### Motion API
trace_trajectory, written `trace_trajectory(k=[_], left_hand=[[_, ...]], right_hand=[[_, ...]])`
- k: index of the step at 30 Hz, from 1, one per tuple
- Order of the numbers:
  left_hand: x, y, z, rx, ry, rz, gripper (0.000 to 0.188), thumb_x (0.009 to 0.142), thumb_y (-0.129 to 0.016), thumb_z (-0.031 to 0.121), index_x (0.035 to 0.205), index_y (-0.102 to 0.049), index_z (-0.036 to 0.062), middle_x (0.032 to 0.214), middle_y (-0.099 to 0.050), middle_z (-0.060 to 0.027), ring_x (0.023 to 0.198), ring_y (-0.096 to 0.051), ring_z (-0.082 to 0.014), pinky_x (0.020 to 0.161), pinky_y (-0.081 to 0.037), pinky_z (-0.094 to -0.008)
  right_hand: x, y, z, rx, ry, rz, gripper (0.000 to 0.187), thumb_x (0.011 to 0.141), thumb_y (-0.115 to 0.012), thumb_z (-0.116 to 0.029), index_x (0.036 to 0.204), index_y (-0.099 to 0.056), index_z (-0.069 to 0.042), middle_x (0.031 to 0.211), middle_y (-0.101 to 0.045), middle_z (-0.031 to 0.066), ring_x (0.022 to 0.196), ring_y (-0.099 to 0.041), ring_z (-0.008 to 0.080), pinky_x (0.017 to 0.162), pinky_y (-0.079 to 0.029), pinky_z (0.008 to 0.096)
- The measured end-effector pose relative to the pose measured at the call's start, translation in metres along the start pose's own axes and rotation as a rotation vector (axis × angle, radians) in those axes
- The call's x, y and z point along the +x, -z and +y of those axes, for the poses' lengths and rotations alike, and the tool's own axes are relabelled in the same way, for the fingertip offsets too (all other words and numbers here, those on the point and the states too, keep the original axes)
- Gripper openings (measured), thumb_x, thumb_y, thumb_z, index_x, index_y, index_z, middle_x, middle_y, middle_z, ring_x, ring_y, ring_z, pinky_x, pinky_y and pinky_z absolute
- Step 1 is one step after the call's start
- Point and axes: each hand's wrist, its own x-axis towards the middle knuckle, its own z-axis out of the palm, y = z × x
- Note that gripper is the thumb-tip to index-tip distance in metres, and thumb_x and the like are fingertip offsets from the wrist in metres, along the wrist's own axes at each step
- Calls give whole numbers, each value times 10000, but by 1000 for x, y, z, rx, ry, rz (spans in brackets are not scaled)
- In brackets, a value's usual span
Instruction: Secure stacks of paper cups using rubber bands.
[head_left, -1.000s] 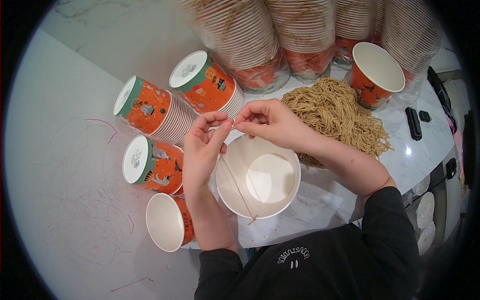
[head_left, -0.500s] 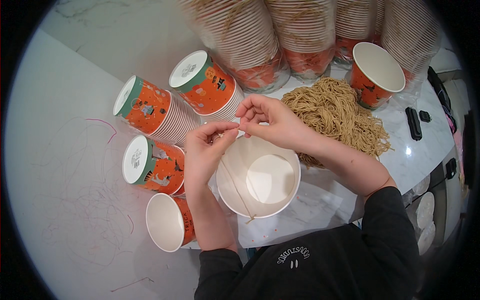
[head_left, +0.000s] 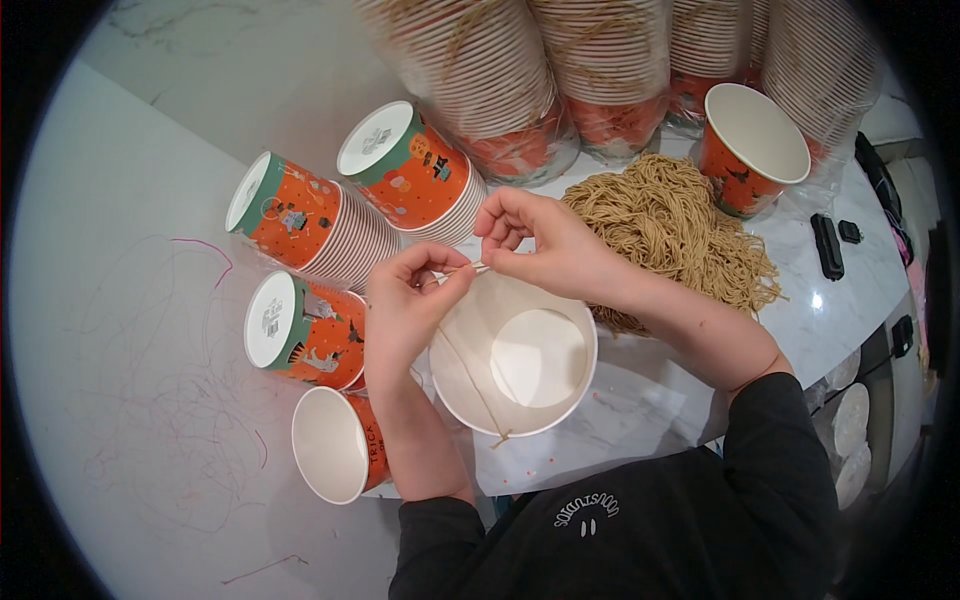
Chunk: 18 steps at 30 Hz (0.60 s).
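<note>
An upright white-lined paper bucket [head_left: 575,318] stands before me, its mouth facing up. A tan cord [head_left: 471,380] runs across its opening to a knot at the near rim. Over the far rim, my left hand [head_left: 408,300] pinches the cord between thumb and fingers. Just to its right, my right hand [head_left: 548,242] grips a short stretch of the same cord, with its fingertips pressed together. The fingertips of both hands almost meet, and the cord's far fastening is hidden by them. Beside my right forearm lies a heap of tan cords [head_left: 680,235].
Stacked orange and green buckets [head_left: 300,215] lie tilted at the left, with a single bucket [head_left: 330,445] nearer me. Tall plastic-wrapped bucket stacks [head_left: 480,80] line the back. Another bucket [head_left: 755,150] stands at far right, near a small black device [head_left: 827,247].
Both hands stay over the far rim. My fingertips have parted slightly, showing a short length of cord between them, and the bucket has shifted a little to the left.
</note>
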Motion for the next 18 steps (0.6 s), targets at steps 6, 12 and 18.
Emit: trace_trajectory(k=[6, 12, 18], left_hand=[[-2, 11, -4, 12, 18, 3, 82, 827, -741, 16, 900, -724, -17, 749, -613, 72, 591, -375, 16, 546, -318, -174], [-3, 11, 3, -112, 80, 14, 73, 858, -731, 7, 923, -712, -21, 798, -632, 46, 617, -445, 12, 552, -348, -162], [-1, 9, 0, -152, 44, 39, 81, 884, -728, 19, 951, -700, -19, 803, -643, 32, 653, -518, 5, 560, -403, -163]], right_hand=[[0, -3, 2, -15, -18, 3, 200, 862, -661, -21, 1044, -578, -12, 905, -633, 0, 853, -607, 75, 772, -505, 245], [0, 0, 5, -53, 2, 15, 172, 868, -664, -23, 1021, -586, -18, 889, -617, -12, 825, -586, 70, 755, -496, 244], [0, 2, 2, -82, 7, 23, 159, 870, -666, -40, 1010, -594, -19, 887, -623, -16, 826, -588, 75, 744, -490, 251]])
